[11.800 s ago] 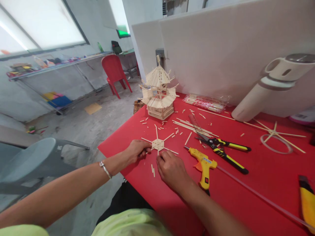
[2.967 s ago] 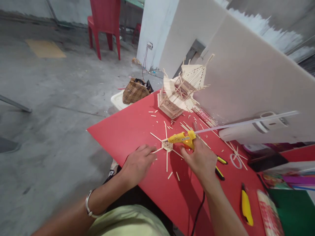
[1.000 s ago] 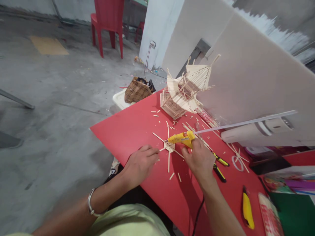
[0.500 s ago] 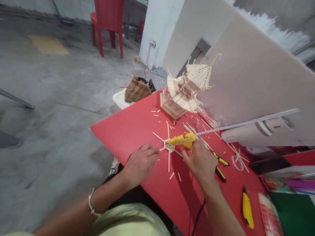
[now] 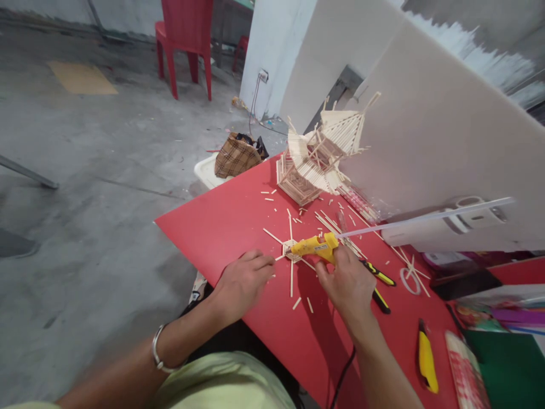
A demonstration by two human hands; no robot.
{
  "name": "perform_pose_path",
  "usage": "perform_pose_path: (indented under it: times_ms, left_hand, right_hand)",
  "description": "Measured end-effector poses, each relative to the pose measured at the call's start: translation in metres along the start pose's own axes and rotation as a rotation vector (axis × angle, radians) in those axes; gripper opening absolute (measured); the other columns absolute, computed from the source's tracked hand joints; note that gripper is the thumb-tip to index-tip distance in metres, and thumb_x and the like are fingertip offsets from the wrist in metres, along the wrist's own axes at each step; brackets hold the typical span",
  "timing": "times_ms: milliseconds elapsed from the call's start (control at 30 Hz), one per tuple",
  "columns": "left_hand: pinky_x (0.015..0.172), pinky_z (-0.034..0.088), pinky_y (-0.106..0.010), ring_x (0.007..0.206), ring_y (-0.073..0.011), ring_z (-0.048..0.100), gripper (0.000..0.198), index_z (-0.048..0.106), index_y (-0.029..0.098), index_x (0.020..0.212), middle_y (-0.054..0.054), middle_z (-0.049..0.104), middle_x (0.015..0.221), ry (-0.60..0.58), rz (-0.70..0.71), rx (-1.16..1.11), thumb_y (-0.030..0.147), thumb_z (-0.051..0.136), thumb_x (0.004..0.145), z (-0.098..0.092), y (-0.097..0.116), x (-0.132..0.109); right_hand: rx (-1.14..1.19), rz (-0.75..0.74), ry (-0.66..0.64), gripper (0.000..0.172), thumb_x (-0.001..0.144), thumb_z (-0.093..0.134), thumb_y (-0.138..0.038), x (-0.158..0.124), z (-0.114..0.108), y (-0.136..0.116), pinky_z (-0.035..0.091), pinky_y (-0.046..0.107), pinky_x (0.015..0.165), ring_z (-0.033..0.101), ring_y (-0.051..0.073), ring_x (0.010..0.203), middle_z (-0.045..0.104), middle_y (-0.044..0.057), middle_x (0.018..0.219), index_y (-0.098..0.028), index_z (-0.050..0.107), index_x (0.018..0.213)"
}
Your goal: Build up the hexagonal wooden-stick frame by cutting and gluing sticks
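**Gun (image 5: pixel 315 245) tip at the frame's (image 5: pixel 293 258) hub, fingers near**

The red tabletop (image 5: pixel 221 227) carries a stick tower (image 5: pixel 313 162) at its far side. Nearer, the hands are apart: the right hand (image 5: pixel 349 281) is clamped on the gun's handle; the left hand (image 5: pixel 242 284) has bent fingers, and whether they pinch a spoke I cannot tell. A jerk of the right wrist could smear glue or knock the frame askew, as nothing clearly pins it; if the tip is hot, a leftward slip could burn the left fingers. The frame lies flat between the hands, slightly beyond both, one spoke reaching toward the left fingertips. Loose bits (image 5: pixel 297 303), smallest, lie in front of it.
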State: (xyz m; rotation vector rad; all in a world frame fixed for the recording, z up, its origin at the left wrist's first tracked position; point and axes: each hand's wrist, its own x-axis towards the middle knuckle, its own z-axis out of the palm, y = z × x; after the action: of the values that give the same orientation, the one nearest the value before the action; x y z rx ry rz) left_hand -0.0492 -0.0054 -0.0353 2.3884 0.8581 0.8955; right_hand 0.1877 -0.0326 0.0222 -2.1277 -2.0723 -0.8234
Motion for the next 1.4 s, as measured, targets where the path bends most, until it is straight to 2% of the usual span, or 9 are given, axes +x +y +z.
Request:
perform_pose_path:
  times_ms: [300,600,1133,1400]
  left_hand:
    - [0.076,0.051,-0.03,0.094,-0.0185,0.057,0.025,0.066,0.018,0.088,-0.006,0.071,0.103,0.006,-0.006,0.004,0.014,0.042,0.097,-0.0006,0.0006,0.0007]
    - [0.077,0.051,-0.031,0.095,-0.0186,0.056,0.024,0.066,0.018,0.09,-0.006,0.071,0.105,-0.007,-0.006,0.002,0.01,0.044,0.095,0.0009,-0.0004,-0.001]
    - [0.077,0.051,-0.03,0.095,-0.0191,0.057,0.022,0.065,0.016,0.088,-0.007,0.07,0.105,0.006,0.013,0.001,0.008,0.045,0.093,0.0003,0.0,-0.0005]
    - [0.076,0.051,-0.03,0.093,-0.0189,0.057,0.024,0.065,0.016,0.088,-0.006,0.071,0.103,0.007,0.009,-0.005,0.011,0.043,0.096,0.0013,-0.0005,0.0005]
  right_hand:
    - [-0.023,0.026,0.013,0.015,0.083,0.052,-0.031,0.0022,0.0051,-0.002,0.021,0.027,0.053,0.047,0.014,0.057,0.06,0.002,0.072,-0.018,0.058,0.083]
    - [-0.013,0.025,-0.005,0.015,0.084,0.052,-0.031,0.0035,0.0022,-0.0048,0.021,0.027,0.053,0.049,0.014,0.058,0.061,0.002,0.073,-0.017,0.058,0.084]
    - [-0.025,0.003,0.039,0.015,0.084,0.053,-0.031,0.0028,0.0047,-0.0031,0.024,0.026,0.053,0.05,0.014,0.058,0.062,0.002,0.072,-0.017,0.059,0.084]
    - [-0.014,0.002,0.047,0.014,0.083,0.053,-0.03,0.0011,0.003,-0.0027,0.023,0.026,0.053,0.049,0.014,0.057,0.061,0.001,0.071,-0.017,0.059,0.084]
